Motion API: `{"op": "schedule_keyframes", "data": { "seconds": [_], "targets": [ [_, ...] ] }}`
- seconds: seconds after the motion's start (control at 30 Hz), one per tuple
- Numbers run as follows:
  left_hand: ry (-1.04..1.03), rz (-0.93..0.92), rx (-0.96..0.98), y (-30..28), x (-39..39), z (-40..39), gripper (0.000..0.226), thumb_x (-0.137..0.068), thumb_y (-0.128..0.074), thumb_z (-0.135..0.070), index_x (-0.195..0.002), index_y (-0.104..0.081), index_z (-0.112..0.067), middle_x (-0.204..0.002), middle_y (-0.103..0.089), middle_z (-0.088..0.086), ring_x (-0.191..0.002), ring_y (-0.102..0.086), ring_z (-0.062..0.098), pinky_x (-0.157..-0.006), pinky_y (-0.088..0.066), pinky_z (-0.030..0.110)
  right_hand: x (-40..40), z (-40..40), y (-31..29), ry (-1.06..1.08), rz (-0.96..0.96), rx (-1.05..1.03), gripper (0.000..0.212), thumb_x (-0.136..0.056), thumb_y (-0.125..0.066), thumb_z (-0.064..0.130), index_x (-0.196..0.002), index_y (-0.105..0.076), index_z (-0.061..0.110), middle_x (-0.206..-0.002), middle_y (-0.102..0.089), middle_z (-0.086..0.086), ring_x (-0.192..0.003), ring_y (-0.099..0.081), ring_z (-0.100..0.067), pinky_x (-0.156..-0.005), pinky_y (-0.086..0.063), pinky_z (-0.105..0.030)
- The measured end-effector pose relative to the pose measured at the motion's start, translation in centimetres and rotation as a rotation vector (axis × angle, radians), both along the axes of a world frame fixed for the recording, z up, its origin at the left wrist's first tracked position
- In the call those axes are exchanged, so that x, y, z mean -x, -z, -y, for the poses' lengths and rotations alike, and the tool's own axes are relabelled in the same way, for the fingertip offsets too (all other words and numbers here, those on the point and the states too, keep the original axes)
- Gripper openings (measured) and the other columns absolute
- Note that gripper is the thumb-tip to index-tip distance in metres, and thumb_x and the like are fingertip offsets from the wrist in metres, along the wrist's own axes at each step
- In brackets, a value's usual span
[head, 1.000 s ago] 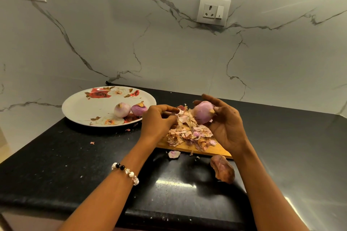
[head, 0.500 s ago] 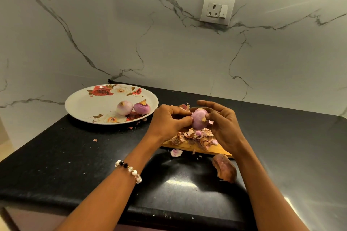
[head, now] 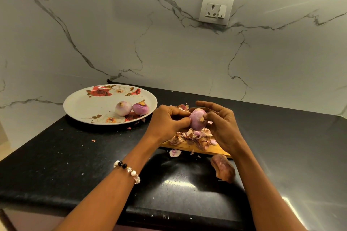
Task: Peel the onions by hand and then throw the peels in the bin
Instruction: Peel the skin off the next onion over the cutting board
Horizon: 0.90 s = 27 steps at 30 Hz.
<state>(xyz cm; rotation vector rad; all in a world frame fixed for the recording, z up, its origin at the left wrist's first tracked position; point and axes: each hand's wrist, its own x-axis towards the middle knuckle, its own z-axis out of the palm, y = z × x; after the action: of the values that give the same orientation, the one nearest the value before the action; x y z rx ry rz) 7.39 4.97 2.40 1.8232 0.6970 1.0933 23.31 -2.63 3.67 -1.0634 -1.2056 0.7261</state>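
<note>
Both hands meet over the wooden board point(head: 195, 148): the right hand point(head: 222, 127) cups the onion point(head: 197, 122) in curled fingers while the left hand point(head: 167, 123) pinches at its side, picking off skin. Peeling seems nearly done; next the peels point(head: 191, 136) need gathering for a bin I can't see. Two peeled onions point(head: 132, 108) sit on the floral plate point(head: 90, 103), on a black counter point(head: 56, 155) below marble walls.

Dim warm light, glare on countertop point(head: 180, 184)
</note>
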Motion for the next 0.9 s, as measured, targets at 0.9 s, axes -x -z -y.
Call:
{"op": "schedule_keyframes", "data": {
  "seconds": [0.9],
  "targets": [
    [-0.06,0.082,0.063,-0.7,0.2,0.8,0.012,-0.08,-0.073,-0.013,-0.091,-0.073,-0.008,-0.08,-0.073,0.008,-0.067,-0.072,0.019,-0.066,-0.061,0.04,0.1,-0.1,-0.1,0.01,-0.054,-0.037,0.035,-0.094,-0.043,-0.012,-0.116,-0.063,0.008,-0.112,-0.069,-0.015,-0.107,-0.066,-0.029,-0.08,-0.06,-0.037]
  ]
}}
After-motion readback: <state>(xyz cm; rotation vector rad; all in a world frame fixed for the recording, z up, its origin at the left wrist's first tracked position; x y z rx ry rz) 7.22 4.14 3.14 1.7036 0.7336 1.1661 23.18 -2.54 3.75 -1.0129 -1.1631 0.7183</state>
